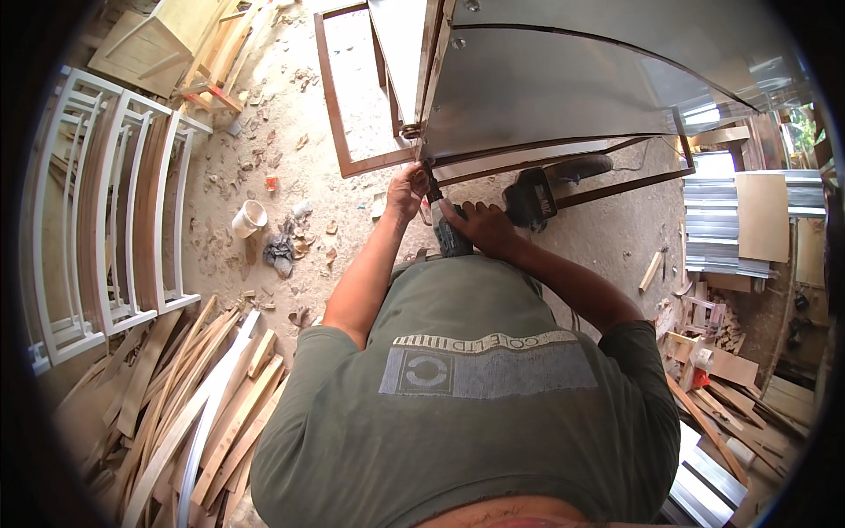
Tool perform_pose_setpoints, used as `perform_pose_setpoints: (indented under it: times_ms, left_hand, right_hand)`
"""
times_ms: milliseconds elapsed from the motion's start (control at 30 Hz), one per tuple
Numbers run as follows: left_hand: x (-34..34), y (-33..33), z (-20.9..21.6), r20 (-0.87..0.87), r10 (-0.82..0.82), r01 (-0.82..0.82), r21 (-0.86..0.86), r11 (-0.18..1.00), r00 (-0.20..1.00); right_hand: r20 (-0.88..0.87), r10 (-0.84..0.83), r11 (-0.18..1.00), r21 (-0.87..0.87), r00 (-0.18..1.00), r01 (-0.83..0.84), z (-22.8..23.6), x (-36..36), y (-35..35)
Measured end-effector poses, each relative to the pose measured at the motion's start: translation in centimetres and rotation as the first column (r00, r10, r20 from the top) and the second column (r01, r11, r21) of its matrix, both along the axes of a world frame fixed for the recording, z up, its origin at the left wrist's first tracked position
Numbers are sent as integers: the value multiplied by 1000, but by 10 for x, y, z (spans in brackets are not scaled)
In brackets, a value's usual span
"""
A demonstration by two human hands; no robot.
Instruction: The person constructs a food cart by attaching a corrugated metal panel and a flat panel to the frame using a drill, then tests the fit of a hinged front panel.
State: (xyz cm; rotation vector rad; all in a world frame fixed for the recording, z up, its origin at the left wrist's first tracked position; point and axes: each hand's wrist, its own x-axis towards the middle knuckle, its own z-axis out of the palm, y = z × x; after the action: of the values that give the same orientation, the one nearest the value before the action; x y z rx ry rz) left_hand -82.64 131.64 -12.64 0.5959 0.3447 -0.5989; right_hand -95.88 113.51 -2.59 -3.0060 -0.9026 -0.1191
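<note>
My right hand (484, 227) is wrapped around the grip of a dark cordless drill (450, 234), its body close against my shirt. The drill's battery (531, 198) sticks out beyond my fingers on the right. The chuck points away from me, at the near corner of a tall cabinet (537, 88) with shiny metal panels and brown edges. My left hand (407, 191) is pinched beside the drill's tip at that corner. Whatever lies between its fingers is too small to make out. A brown open frame (333, 97) extends from the cabinet's left side.
White slatted furniture frames (106, 220) stand at left, above a heap of wooden strips (194, 422). A white bucket (250, 218) and a crumpled dark bag (280, 253) sit on the littered floor. Stacked metal lengths (715, 216) and wood offcuts (717, 405) lie at right.
</note>
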Motion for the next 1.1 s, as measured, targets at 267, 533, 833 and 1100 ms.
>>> perform_pose_setpoints:
  times_ms: [267,533,833,1100]
  left_hand:
    - [2,2,-9,45,-29,31,-48,998,999]
    - [8,3,-14,4,-76,76,-78,994,997]
    - [3,-1,-4,-30,-57,57,23,998,998]
    - [-8,-7,-1,-26,-21,23,95,995,999]
  right_hand:
    - [4,-2,1000,-7,1000,2,5,-3,1]
    - [-40,-29,999,31,999,30,9,-10,4]
    - [-39,-46,997,55,998,48,10,-16,8]
    - [-48,-30,994,105,998,35,6,-25,9]
